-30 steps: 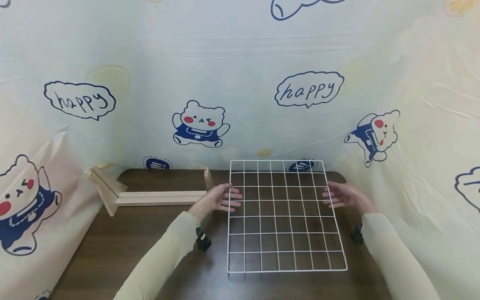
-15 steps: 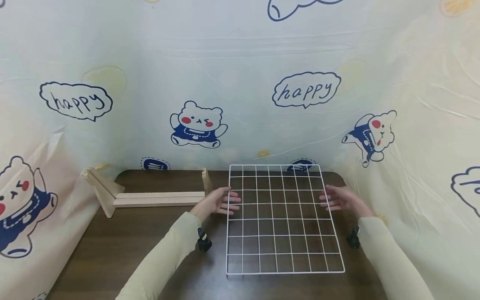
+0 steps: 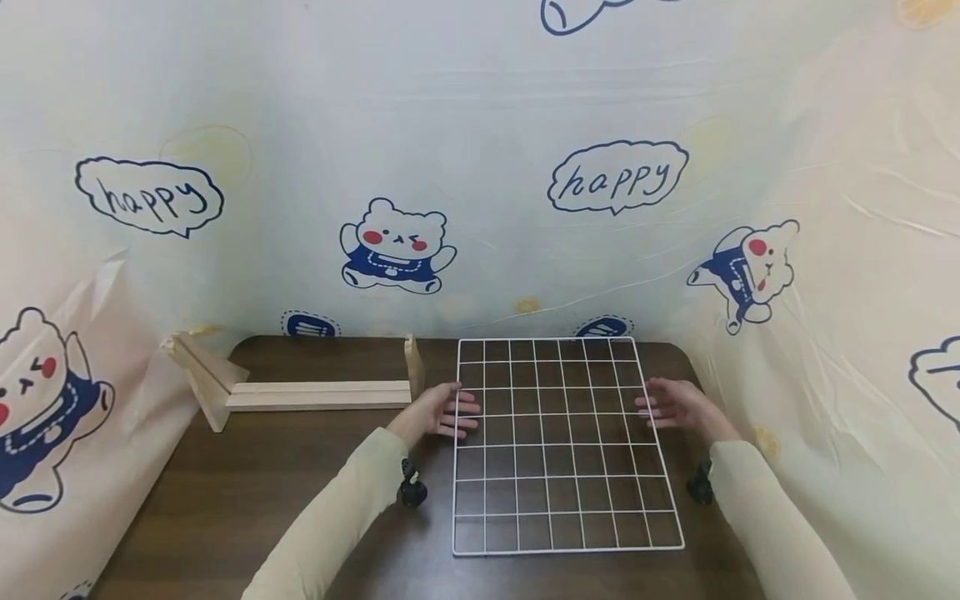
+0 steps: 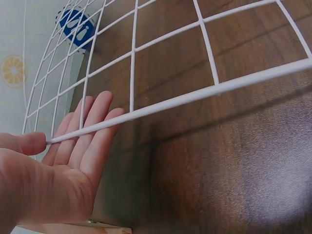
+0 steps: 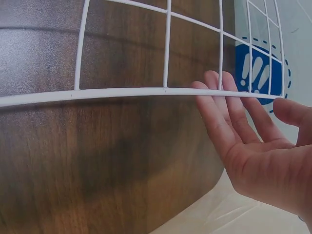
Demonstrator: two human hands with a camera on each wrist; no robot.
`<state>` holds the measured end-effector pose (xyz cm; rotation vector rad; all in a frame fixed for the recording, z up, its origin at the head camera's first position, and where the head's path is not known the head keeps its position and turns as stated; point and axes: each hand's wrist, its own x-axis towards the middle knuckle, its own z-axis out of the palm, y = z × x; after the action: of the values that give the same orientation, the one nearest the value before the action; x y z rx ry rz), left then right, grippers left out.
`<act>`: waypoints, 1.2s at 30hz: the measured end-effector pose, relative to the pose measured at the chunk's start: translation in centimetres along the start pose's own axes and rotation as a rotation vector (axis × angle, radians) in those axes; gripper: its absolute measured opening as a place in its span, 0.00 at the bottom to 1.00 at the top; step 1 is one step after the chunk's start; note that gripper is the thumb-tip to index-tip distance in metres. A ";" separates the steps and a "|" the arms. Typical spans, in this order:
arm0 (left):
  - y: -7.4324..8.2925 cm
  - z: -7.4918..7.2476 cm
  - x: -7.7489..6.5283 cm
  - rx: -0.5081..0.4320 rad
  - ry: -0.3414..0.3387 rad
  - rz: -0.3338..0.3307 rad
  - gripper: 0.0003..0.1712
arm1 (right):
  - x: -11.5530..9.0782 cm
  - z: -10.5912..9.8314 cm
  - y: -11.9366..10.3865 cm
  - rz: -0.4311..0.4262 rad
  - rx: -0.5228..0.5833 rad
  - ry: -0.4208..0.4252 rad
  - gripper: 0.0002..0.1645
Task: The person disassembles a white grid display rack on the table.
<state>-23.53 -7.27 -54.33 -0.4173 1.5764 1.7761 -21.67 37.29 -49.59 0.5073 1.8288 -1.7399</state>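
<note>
A white wire grid panel point(image 3: 542, 445) leans over the brown tabletop, its far edge raised and its near edge low, close over the wood. On its left side bar, my left hand point(image 3: 435, 412) has long, nearly straight fingers point(image 4: 92, 141) passing underneath, with the thumb at the bar. At the right side bar, my right hand point(image 3: 686, 406) mirrors this. Its straight fingers point(image 5: 217, 122) extend beneath the wires, and its thumb is at the frame near the far corner. The fingers show through the mesh.
A pale wooden stand point(image 3: 322, 396) with two long slats and upright end pieces sits at the back left, its right end close by my left hand. A printed cloth point(image 3: 487, 167) hangs behind and beside the brown table point(image 3: 300, 483).
The panel's far edge has come down, while its near edge has shifted only slightly. Both hands have lowered a little along with the panel. The wooden stand has stayed put.
</note>
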 end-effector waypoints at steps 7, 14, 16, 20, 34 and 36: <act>-0.4 0.2 0.3 -0.022 0.041 0.021 0.29 | 0.3 0.1 0.3 0.007 0.003 0.011 0.33; -0.7 0.3 0.5 -0.065 0.074 0.030 0.29 | 0.8 0.1 0.6 0.023 0.020 0.014 0.33; -0.7 0.4 0.5 -0.070 0.082 0.040 0.28 | 1.0 0.0 0.8 0.018 0.011 0.005 0.33; -0.7 0.7 0.3 -0.079 0.102 0.064 0.27 | 1.3 -0.1 1.2 0.004 0.010 -0.002 0.33; -2.0 0.2 0.4 -0.032 0.099 0.120 0.27 | 1.8 -0.5 2.7 -0.047 0.042 -0.032 0.36; -2.2 0.0 0.5 -0.009 0.103 0.120 0.26 | 1.9 -0.4 2.8 -0.035 0.048 -0.028 0.37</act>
<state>-22.33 -7.10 -56.21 -0.4332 1.6966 1.8789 -21.42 37.71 -52.99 0.4698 1.7909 -1.8089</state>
